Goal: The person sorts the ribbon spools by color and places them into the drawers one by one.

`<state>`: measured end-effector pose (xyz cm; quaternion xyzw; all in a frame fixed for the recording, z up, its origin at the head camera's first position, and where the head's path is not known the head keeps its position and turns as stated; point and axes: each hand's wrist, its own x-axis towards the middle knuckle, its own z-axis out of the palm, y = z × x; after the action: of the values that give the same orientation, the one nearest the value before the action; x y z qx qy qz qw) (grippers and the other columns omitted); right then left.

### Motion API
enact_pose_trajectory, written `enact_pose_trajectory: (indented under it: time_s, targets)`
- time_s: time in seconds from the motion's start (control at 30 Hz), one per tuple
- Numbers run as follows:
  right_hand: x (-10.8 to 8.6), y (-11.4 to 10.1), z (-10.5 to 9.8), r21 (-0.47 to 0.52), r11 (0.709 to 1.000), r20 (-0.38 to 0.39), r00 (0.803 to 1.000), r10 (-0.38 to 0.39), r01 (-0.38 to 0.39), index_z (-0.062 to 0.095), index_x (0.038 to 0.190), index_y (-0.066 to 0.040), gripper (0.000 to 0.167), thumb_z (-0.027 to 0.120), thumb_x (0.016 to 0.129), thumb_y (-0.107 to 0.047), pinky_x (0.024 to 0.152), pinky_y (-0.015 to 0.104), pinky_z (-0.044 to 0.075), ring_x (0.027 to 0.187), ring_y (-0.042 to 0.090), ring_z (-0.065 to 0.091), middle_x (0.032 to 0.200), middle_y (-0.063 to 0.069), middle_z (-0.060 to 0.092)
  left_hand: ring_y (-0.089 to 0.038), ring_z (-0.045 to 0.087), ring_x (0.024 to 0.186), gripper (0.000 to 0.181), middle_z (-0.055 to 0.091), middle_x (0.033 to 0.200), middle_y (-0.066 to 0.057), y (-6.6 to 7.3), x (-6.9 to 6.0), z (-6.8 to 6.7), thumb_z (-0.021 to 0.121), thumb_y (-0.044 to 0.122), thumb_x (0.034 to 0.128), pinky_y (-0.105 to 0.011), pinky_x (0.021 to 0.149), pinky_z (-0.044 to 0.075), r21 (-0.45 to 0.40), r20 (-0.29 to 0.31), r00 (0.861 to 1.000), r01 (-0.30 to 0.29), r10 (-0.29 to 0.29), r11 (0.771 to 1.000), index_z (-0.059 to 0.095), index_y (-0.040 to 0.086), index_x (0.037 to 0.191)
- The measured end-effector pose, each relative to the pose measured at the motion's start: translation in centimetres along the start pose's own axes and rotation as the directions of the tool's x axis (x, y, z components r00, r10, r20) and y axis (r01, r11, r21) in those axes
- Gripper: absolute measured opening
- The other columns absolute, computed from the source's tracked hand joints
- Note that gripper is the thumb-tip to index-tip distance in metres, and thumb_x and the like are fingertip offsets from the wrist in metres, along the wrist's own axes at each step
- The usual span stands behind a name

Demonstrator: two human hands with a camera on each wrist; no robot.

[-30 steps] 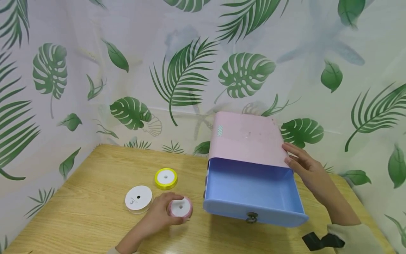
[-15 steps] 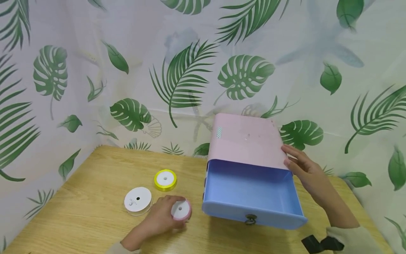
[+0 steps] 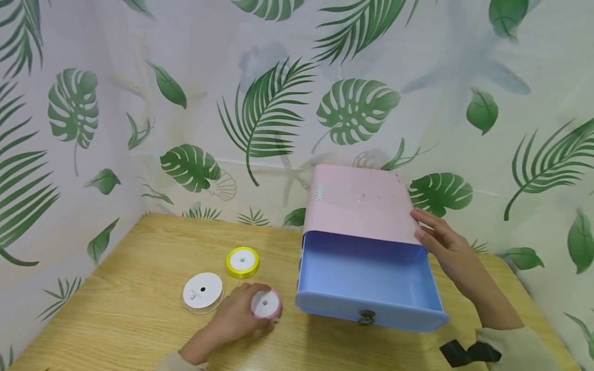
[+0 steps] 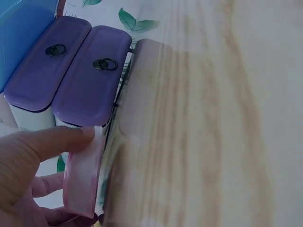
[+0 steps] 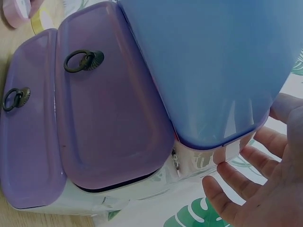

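Note:
In the head view my left hand [image 3: 241, 315] holds a pink ribbon spool [image 3: 265, 303] by its edge, thumb at the near side and fingers at the far side. Up close in the left wrist view, the thumb presses the rim of that ribbon spool [image 4: 83, 177]. My right hand [image 3: 452, 257] rests against the right side of a pink drawer cabinet [image 3: 359, 203], its fingers fairly straight. The cabinet's top blue drawer [image 3: 366, 273] is pulled out, and nothing shows inside it. Two purple drawers [image 5: 113, 104] below it are closed, with ring pulls.
Left of the pink spool lie a yellow ribbon spool [image 3: 243, 262] and a white spool [image 3: 202, 291], flat on the wooden table [image 3: 139, 288]. Behind the table hangs a leaf-patterned cloth [image 3: 269, 113]. The pulled-out drawer juts toward me, right of the left hand.
My left hand's fingers have drawn in on the pink spool, and the hand has edged slightly to the right. The right hand and the drawer stay put.

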<state>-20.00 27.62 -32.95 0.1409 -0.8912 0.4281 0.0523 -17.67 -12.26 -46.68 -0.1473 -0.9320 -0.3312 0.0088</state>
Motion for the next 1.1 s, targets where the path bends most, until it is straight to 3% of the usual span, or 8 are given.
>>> enact_pose_trajectory:
  time_s: [0.17,0.4,0.5,0.6,0.77,0.97,1.1]
  targets:
    - [0.1,-0.1,-0.1,-0.007,1.000,0.003,1.000,0.006,-0.006,0.029,0.153,-0.025,0.051,0.043,0.103,-0.032,0.086,0.003,0.039,0.127,-0.006,0.040,0.161,0.000,0.022,-0.020,0.059,0.094,0.062,0.064,0.110,-0.008,0.6,-0.1,-0.8,0.086,0.036,0.0649,-0.036,0.074,0.046,-0.008,0.002,1.000,0.020,-0.020,1.000,0.065,0.015,0.119]
    - [0.1,0.0,-0.2,-0.010,1.000,-0.002,1.000,0.006,-0.006,0.029,0.152,-0.025,0.051,0.043,0.103,-0.032,0.086,0.003,0.039,0.127,-0.005,0.040,0.161,0.001,0.022,-0.019,0.056,0.098,0.056,0.065,0.108,-0.005,1.5,0.0,-2.5,0.085,0.034,0.0649,-0.033,0.076,0.046,-0.033,-0.117,0.993,0.024,-0.028,0.999,0.068,0.017,0.115]
    - [0.1,0.0,-0.3,-0.013,1.000,-0.006,1.000,0.013,-0.013,0.029,0.152,-0.024,0.052,0.043,0.103,-0.032,0.086,0.003,0.039,0.132,0.004,0.042,0.161,0.003,0.022,-0.020,0.055,0.100,0.056,0.064,0.109,-0.004,1.9,0.0,-3.2,0.084,0.039,0.0668,-0.032,0.076,0.045,-0.057,-0.146,0.989,0.025,-0.033,0.998,0.068,0.018,0.116]
    - [0.1,0.0,-0.3,-0.016,1.000,-0.008,1.000,0.022,-0.023,0.029,0.153,-0.023,0.052,0.043,0.103,-0.031,0.085,0.003,0.039,0.136,0.021,0.043,0.161,0.007,0.021,-0.021,0.054,0.104,0.057,0.063,0.113,-0.004,2.3,0.1,-3.8,0.083,0.041,0.0689,-0.033,0.078,0.045,-0.088,-0.160,0.987,0.020,-0.034,0.996,0.067,0.018,0.119]
    - [0.2,0.0,-0.1,-0.006,1.000,-0.009,1.000,0.023,-0.023,0.028,0.153,-0.019,0.053,0.043,0.104,-0.029,0.084,0.002,0.039,0.135,0.045,0.037,0.161,0.012,0.020,-0.022,0.051,0.109,0.057,0.061,0.117,-0.003,3.2,-0.1,-4.6,0.082,0.040,0.0714,-0.036,0.082,0.046,-0.131,-0.169,0.986,-0.014,-0.008,0.991,0.064,0.018,0.122]
    - [0.3,-0.2,0.0,-0.001,1.000,-0.017,1.000,0.020,-0.020,0.029,0.153,-0.017,0.053,0.043,0.104,-0.029,0.084,0.002,0.039,0.135,0.047,0.037,0.160,0.014,0.021,-0.021,0.050,0.108,0.054,0.060,0.115,-0.002,4.2,-0.2,-5.5,0.081,0.035,0.0730,-0.037,0.084,0.046,-0.132,-0.208,0.976,-0.088,0.059,0.987,0.064,0.017,0.122]
    - [0.3,-0.2,0.0,0.001,1.000,-0.012,1.000,0.013,-0.013,0.029,0.153,-0.016,0.053,0.044,0.104,-0.028,0.084,0.001,0.039,0.135,0.047,0.037,0.160,0.014,0.021,-0.021,0.052,0.107,0.054,0.061,0.113,-0.001,4.8,-0.1,-6.3,0.082,0.033,0.0735,-0.037,0.082,0.046,-0.147,-0.213,0.975,-0.099,0.066,0.984,0.064,0.018,0.122]
